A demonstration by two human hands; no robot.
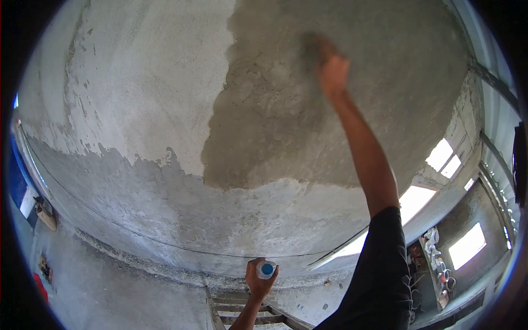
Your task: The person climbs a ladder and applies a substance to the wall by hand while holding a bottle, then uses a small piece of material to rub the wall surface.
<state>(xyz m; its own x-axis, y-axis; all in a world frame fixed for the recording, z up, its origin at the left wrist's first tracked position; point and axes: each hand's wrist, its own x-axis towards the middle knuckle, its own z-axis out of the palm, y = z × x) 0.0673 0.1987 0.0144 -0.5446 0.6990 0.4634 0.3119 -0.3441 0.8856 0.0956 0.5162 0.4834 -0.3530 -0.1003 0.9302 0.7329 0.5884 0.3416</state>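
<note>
My left hand [256,281] is low in the middle of the view, closed round a clear plastic bottle [267,269] with a blue cap facing me. Higher up, my right hand [333,70] is at the wall, its arm stretched out in a black sleeve. Motion blurs that hand; its fingers look closed on a dark, smeared shape [309,45] against the surface, which I cannot make out. Around it spreads a patch of darker, damp-looking plaster [264,126] with a scalloped left edge. Paler, drier plaster [148,82] lies to its left.
A wooden ladder [242,309] stands below my left hand. A thin cable [165,248] runs across the lower wall. Bright window openings [466,246] and a shelf of assorted items [437,269] are on the right. Concrete floor [126,294] shows at lower left.
</note>
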